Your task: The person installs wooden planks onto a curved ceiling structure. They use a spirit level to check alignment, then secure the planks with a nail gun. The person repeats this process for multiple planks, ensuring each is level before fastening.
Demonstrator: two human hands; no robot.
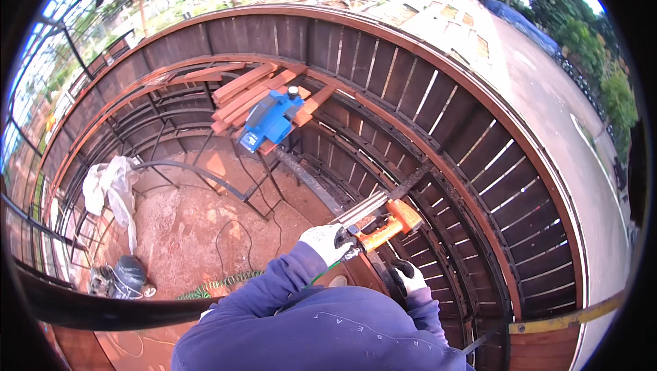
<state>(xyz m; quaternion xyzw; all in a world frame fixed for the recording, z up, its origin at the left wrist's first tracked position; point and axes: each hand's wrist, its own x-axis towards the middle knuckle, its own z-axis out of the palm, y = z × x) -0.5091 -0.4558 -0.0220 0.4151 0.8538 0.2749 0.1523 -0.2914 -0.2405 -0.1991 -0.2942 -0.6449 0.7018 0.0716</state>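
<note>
My left hand (323,242), in a white glove with dark fingertips, is closed at the rear end of an orange nail gun (383,233). The gun lies on its side, its silver magazine (361,211) alongside the handle and its head pointing away to the right. A green air hose shows by my left wrist. Nearer to me on the right, my right hand (412,279), also gloved, is curled beside the dark slatted rails. Its palm side is dark, and what its fingers hold, if anything, is hidden.
A curved dark-slatted wall (404,90) with a reddish top rail wraps around me. Ahead, a blue power planer (272,121) rests on stacked reddish boards (239,90). Clear plastic sheeting (109,189), a dark machine (128,276), a coiled green hose (219,284) and cables are left.
</note>
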